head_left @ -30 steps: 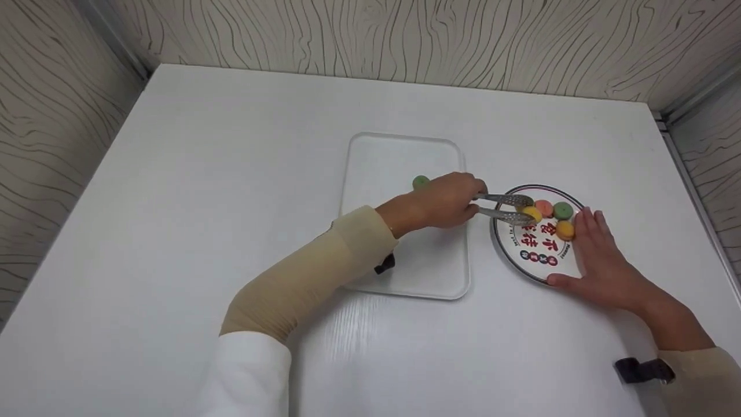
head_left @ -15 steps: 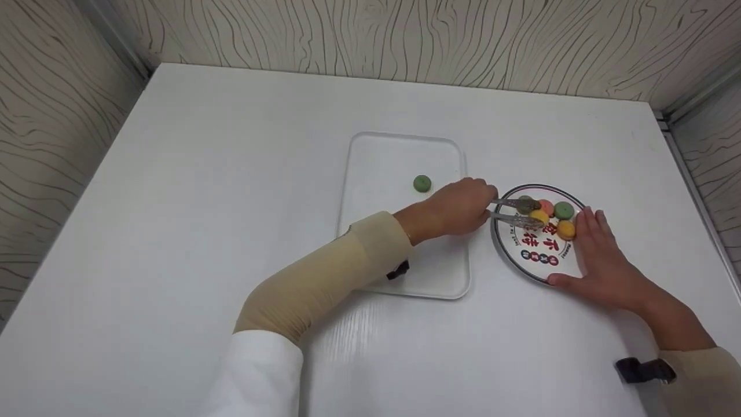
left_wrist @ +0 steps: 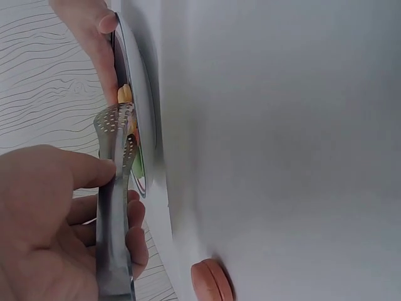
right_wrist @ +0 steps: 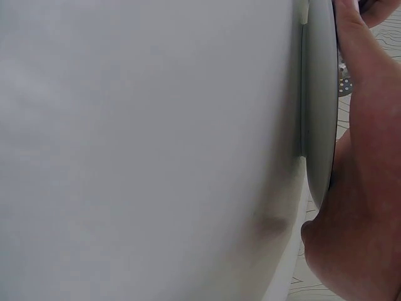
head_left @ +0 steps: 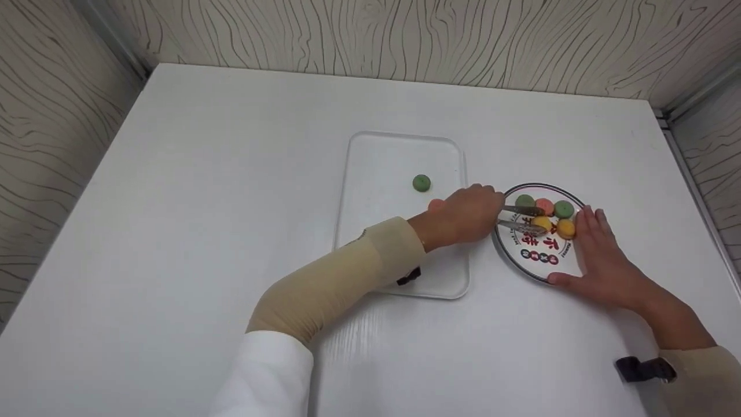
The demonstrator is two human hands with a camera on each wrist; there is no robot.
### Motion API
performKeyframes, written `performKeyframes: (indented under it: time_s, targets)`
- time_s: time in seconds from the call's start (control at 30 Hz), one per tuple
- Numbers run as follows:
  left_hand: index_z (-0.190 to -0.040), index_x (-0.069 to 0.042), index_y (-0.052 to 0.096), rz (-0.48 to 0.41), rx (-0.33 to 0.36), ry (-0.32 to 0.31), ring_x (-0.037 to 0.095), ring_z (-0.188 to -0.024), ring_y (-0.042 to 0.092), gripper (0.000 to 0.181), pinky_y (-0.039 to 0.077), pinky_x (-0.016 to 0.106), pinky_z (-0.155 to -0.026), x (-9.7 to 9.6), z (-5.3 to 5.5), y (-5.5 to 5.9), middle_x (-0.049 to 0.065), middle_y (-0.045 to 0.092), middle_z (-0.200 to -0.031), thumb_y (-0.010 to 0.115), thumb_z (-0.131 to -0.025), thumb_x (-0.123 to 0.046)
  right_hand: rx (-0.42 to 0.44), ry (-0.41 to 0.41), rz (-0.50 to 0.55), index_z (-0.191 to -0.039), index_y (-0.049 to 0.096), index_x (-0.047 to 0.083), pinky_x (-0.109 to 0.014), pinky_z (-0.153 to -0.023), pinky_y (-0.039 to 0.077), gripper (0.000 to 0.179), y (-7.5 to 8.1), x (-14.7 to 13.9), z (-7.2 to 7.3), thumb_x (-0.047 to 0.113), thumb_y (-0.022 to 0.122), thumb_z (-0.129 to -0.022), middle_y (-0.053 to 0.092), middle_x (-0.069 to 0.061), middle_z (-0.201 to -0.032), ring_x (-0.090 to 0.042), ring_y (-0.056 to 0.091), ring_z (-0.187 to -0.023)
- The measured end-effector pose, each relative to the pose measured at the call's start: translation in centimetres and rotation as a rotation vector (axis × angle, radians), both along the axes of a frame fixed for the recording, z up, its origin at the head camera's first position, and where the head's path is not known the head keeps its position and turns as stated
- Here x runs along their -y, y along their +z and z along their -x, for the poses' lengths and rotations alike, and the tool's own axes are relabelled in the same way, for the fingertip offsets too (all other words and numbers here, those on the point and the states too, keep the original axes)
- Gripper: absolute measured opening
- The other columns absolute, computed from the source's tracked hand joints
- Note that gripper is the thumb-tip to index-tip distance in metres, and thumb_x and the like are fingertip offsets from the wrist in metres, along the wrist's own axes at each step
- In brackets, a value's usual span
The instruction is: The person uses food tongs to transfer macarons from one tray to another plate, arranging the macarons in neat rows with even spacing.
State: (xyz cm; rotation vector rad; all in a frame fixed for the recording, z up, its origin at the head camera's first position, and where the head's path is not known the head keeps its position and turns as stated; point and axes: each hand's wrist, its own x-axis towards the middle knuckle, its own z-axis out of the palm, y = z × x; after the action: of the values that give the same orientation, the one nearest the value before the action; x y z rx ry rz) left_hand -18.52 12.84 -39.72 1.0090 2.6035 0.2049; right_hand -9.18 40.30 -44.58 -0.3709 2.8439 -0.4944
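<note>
Your left hand pinches the tongs, their tips around the yellow macaron on the plate; whether they touch it is hard to tell. Your right hand, fingers extended, braces the plate's edge. Spreading the tips too wide could knock the neighbouring pink macaron askew.

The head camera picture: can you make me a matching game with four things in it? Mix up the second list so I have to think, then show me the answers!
Things:
1. left hand
2. right hand
3. tray
4. plate

Clues:
A. round, with red writing on it
B. touches the plate
C. white and rectangular
D. holds the metal tongs

Right pairs:
1-D
2-B
3-C
4-A
</note>
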Motion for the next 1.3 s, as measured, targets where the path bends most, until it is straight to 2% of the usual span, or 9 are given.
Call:
performKeyframes:
  time_s: [0.27,0.57,0.9,1.07,1.3]
  targets:
    - [-0.143,-0.014,0.056,0.018,0.003,0.002,0.014,-0.106,0.053,0.037,0.049,0.025,-0.094,-0.9,0.0,-0.1,0.001,0.062,-0.126,0.05,-0.108,-0.025,0.006,-0.017,-0.002,-0.157,-0.009,-0.009,-0.061,-0.12,-0.001,0.127,0.0,0.1,0.1,0.053,0.077,-0.085,-0.013,-0.03,-0.165,-0.039,-0.024,-0.151]
    - [-0.142,-0.017,0.056,0.036,0.005,0.044,0.012,-0.104,0.052,0.037,0.05,0.022,-0.093,-1.6,-0.3,-0.2,-0.001,0.061,-0.124,0.055,-0.106,-0.026,0.006,-0.02,-0.013,-0.157,-0.007,-0.009,-0.064,-0.119,0.002,0.128,0.0,0.2,0.1,0.053,0.078,-0.084,-0.012,-0.031,-0.164,-0.041,-0.023,-0.151]
    - [-0.143,-0.018,0.056,0.043,0.02,0.061,0.012,-0.105,0.051,0.037,0.049,0.023,-0.094,-1.8,-0.3,-0.1,-0.002,0.06,-0.126,0.054,-0.107,-0.026,0.017,-0.021,-0.001,-0.157,-0.009,-0.008,-0.066,-0.118,0.001,0.128,0.1,0.1,0.1,0.054,0.076,-0.085,-0.015,-0.029,-0.164,-0.04,-0.025,-0.15]
    - [-0.143,-0.017,0.056,0.029,0.033,0.074,0.011,-0.105,0.051,0.038,0.05,0.023,-0.092,-1.8,-0.4,-0.1,-0.002,0.059,-0.124,0.054,-0.106,-0.027,0.014,-0.018,0.001,-0.157,-0.01,-0.008,-0.064,-0.119,-0.001,0.128,0.1,0.1,0.1,0.054,0.076,-0.086,-0.016,-0.029,-0.164,-0.039,-0.025,-0.15]
    - [-0.143,-0.015,0.055,0.029,0.001,0.038,0.012,-0.109,0.052,0.038,0.05,0.024,-0.094,-1.5,-0.3,-0.1,-0.001,0.058,-0.128,0.053,-0.107,-0.026,0.012,-0.006,-0.005,-0.157,-0.009,-0.01,-0.057,-0.121,-0.006,0.126,-0.1,0.1,0.1,0.052,0.076,-0.086,-0.014,-0.03,-0.164,-0.039,-0.025,-0.151]
